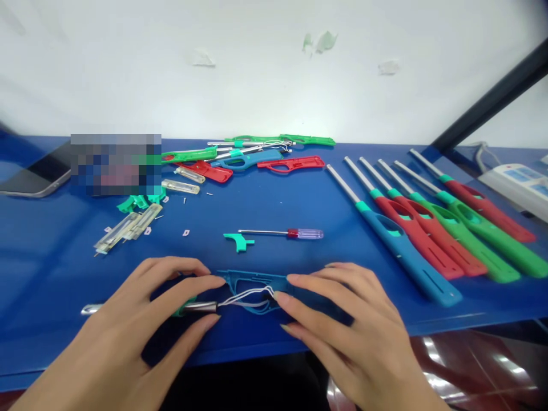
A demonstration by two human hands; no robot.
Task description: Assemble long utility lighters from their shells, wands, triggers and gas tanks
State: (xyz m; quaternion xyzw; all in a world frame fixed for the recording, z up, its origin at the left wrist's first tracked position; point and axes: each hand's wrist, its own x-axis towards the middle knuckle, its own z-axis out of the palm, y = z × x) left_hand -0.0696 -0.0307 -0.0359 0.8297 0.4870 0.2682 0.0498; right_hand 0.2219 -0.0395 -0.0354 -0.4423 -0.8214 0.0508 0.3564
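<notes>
Near the table's front edge lies a blue lighter shell half (257,278), its open inner side facing up. My left hand (158,308) is closed round a metal lighter tube (201,307) with a green collar, its fingertips also at the shell's left end. Two white wires (246,295) run from the tube across the shell to a small dark part at my right fingertips. My right hand (338,314) pinches that part and the shell's right end; the part is mostly hidden. Just beyond lie a green trigger (240,242) and a screwdriver (303,233) with a clear purple handle.
Several assembled lighters (398,251) lie in a row at right. Loose shell halves (295,164) and tubes are heaped at the back. Clear fuel tanks (143,221), green triggers (137,202) and small screws lie at left. A phone (38,171) and a power strip (520,185) flank the table.
</notes>
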